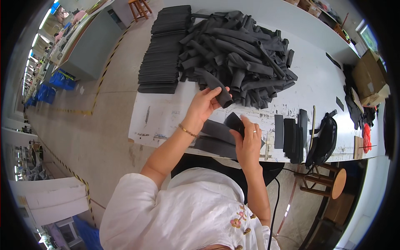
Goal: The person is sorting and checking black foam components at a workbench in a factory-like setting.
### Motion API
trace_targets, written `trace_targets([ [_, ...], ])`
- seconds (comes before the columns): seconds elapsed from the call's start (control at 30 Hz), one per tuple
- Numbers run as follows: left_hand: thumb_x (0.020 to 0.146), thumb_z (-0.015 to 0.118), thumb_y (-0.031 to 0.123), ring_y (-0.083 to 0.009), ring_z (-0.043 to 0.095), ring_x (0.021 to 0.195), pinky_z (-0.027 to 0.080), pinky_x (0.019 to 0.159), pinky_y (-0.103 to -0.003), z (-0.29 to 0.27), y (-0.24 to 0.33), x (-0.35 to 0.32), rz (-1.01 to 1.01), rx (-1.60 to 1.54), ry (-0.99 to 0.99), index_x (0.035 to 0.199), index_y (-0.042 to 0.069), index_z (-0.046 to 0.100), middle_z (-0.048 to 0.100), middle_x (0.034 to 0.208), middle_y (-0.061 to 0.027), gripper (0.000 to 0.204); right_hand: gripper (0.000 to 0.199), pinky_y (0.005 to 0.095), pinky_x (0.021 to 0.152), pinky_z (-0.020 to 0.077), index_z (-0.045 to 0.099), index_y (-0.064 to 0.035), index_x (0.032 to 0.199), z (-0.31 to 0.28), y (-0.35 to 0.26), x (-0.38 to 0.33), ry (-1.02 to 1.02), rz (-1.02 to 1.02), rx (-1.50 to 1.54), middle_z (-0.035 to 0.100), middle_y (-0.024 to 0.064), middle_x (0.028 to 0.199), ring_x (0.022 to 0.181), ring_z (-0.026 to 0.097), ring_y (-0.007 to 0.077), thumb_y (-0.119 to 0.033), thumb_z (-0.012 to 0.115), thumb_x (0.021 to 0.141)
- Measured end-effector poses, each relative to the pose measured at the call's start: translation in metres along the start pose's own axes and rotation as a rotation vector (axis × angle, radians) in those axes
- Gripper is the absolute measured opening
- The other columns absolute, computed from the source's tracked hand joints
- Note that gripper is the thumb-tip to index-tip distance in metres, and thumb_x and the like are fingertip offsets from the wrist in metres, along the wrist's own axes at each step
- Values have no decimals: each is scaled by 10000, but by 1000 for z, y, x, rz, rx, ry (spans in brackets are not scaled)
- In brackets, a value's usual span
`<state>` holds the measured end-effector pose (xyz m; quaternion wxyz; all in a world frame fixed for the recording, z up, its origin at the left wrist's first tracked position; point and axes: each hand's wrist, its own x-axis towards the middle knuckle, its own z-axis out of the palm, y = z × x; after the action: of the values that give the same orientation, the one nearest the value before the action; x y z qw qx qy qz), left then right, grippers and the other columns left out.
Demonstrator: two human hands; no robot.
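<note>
My left hand [205, 104] pinches the near end of a dark grey fabric tube [217, 89], thumb on top, at the front of a big heap. A small black piece [234, 123] is gripped between the thumb and fingers of my right hand [248, 141]; its exact kind is hard to make out. Beneath the hands, dark grey flat strips [214, 146] lie on the white table near its front edge. Behind the left hand rises the loose heap of dark grey fabric tubes [246, 50]. To its left stands a long, neat stack of flat dark pieces [162, 54].
Right of my right hand are stacked dark strips [293, 139], a black bag [325, 139] and a thin stick [312, 127] on the white table [310, 83]. A cardboard box [368, 79] sits at the far right. A wooden stool [338, 183] stands below the table's right side.
</note>
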<state>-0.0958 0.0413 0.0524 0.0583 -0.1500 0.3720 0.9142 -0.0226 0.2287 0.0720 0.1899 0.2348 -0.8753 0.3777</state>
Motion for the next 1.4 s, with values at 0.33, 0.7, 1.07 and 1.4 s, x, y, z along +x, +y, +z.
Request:
trace_targets([
  [0.33, 947, 597, 115, -255, 682, 983, 572, 863, -345, 7, -13, -12, -61, 42, -72, 1122, -33, 577, 671, 1120, -165, 230, 419, 397, 740, 424, 609, -22, 1150, -3, 8, 7, 133, -87, -170, 627, 91, 945, 850, 565, 269, -66, 762, 762],
  [0.7, 956, 586, 121, -253, 682, 983, 571, 870, -377, 10, -12, -13, -84, 104, -87, 1133, -36, 558, 667, 1126, -181, 238, 319, 386, 725, 423, 656, -20, 1097, -11, 12, 13, 73, -94, -170, 622, 74, 896, 830, 566, 252, -71, 732, 791],
  [1.07, 950, 584, 81, -262, 662, 1034, 557, 890, -384, 36, -14, -46, 142, 198, -68, 1253, -9, 473, 655, 1145, -199, 335, 433, 399, 742, 430, 606, -2, 1198, -6, 8, 18, 92, -174, -355, 593, 103, 987, 858, 562, 276, -95, 731, 794],
  [1.4, 971, 596, 238, -257, 649, 1042, 476, 957, -368, 29, -30, -40, 217, 56, -235, 1022, 24, 615, 676, 851, -105, 220, 462, 471, 842, 442, 494, -2, 1147, 7, 4, -16, -32, 48, -15, 524, 207, 1132, 1002, 528, 398, 45, 696, 735],
])
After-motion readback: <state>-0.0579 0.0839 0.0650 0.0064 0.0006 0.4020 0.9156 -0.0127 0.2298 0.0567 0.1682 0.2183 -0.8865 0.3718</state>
